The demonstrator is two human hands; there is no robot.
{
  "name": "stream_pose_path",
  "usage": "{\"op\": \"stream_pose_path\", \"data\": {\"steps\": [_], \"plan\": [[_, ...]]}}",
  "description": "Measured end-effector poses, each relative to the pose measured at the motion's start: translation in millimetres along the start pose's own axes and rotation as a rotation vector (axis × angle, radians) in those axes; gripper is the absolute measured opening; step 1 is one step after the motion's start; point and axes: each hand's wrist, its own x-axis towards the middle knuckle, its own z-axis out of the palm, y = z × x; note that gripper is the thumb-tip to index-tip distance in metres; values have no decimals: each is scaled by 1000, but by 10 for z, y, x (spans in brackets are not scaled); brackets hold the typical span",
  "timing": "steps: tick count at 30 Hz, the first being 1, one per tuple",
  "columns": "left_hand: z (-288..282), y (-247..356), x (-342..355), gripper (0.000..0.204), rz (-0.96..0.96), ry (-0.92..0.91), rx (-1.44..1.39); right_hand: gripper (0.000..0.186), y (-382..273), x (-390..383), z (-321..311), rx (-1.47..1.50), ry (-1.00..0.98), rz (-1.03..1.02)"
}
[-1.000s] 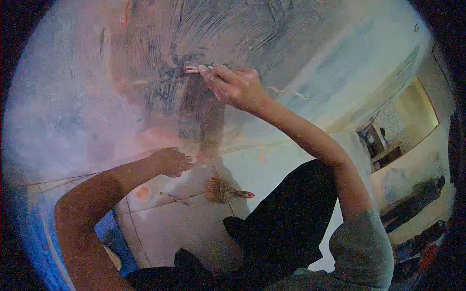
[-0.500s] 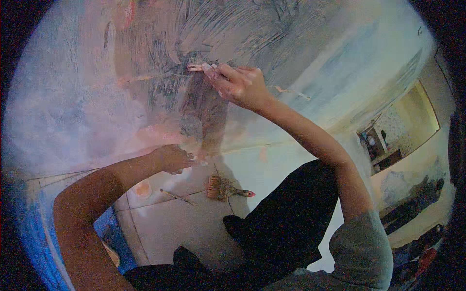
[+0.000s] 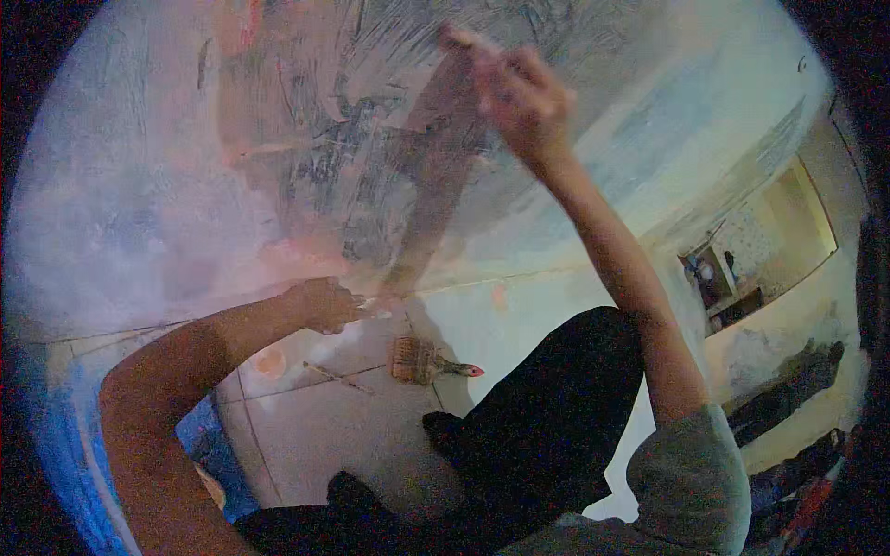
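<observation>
A large painted surface (image 3: 306,157), streaked in grey, brown, pink and blue, fills the upper view. My right hand (image 3: 528,102) is raised in front of its upper part, blurred by motion. Its fingers are closed around a short, slim, pale thing (image 3: 471,39) with a darker tip, too smeared to name. Down at the surface's lower edge is my left hand (image 3: 324,304), with its fingers curled and pointing right. Something small and whitish (image 3: 375,310) shows at those fingertips; its kind is unclear.
A wide flat brush (image 3: 414,360) with a red-tipped handle lies on the tiled floor (image 3: 324,435). Left of it are a thin stick-like tool (image 3: 338,377) and a round peach-coloured spot or lid (image 3: 270,363). Blue sheeting (image 3: 218,449) lies at far left. My dark-clad knee (image 3: 575,380) rises on the right.
My right hand has moved up and to the right along the painted surface, with the slim thing in its fingers. My left hand has stayed almost still.
</observation>
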Motion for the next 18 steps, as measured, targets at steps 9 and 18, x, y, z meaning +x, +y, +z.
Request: {"op": "stream_pose_path", "data": {"steps": [9,18], "plan": [[-33,-21,-9,57,24,121,-43,23,45,-36,1,67,-46,-83],[52,27,-64,63,69,218,34,13,9,-63,-19,67,-164,-223]]}}
